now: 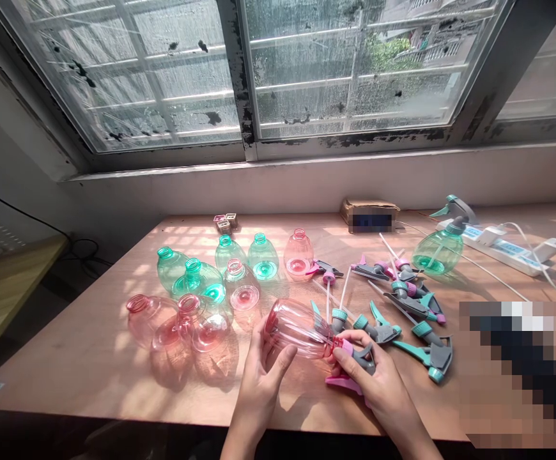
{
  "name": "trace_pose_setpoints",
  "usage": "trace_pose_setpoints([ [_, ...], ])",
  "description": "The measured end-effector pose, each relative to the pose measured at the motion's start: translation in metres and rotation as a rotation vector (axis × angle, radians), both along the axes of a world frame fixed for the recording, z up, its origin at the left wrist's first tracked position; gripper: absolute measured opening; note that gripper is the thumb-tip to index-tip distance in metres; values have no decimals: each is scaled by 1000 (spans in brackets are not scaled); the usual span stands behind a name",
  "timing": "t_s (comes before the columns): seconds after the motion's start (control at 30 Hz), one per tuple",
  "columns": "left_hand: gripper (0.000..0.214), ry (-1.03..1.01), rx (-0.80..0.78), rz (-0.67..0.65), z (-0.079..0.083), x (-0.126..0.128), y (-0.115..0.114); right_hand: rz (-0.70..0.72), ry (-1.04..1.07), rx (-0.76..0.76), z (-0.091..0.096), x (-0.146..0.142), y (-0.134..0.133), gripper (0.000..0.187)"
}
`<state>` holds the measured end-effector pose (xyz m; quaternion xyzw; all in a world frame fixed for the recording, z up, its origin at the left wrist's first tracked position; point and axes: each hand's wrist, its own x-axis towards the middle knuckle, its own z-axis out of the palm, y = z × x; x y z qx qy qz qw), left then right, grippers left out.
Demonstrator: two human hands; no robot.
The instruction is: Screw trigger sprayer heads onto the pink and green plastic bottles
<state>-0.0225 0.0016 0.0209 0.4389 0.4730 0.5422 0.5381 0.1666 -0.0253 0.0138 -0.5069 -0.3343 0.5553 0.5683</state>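
Note:
A clear pink spray bottle lies on its side above the table's front part, its neck pointing right. My left hand is closed around its base end. At the neck, my right hand grips a grey and pink spray head, whose pink collar meets the bottle mouth; whether it is threaded on cannot be made out. Just beyond my right hand are several loose spray heads, teal-grey and pink-grey, with thin tubes. To the left stand or lean open pink bottles and green bottles.
A green bottle with its spray head fitted stands at the back right, beside a white power strip with cables. A small cardboard box and little square blocks sit near the wall. A blurred-out dark patch covers the right.

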Motion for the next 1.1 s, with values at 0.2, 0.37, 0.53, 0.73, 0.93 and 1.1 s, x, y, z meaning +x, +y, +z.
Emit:
trace_pose_setpoints([
  [0.2, 66, -18, 31, -13, 0, 0, 1, 6, 11, -9, 1, 1, -1, 50],
  [0.37, 69, -2, 26, -45, -2, -3, 2, 16, 16, -5, 0, 1, -1, 49],
  [0.53, 64, -19, 21, -27, -1, -2, 1, 29, 25, -14, -1, 2, -1, 47],
  [0.73, 65, -8, 29, -14, 2, 0, 0, 37, 23, -10, -3, 3, -1, 48],
  [0.93, 66, -12, 27, -22, -3, -2, 2, 51, 19, -2, -4, 4, 0, 47],
  [1.1, 66, 12, 56, -75, -11, -7, 3, 49, 13, -3, -4, 4, 0, 47],
])
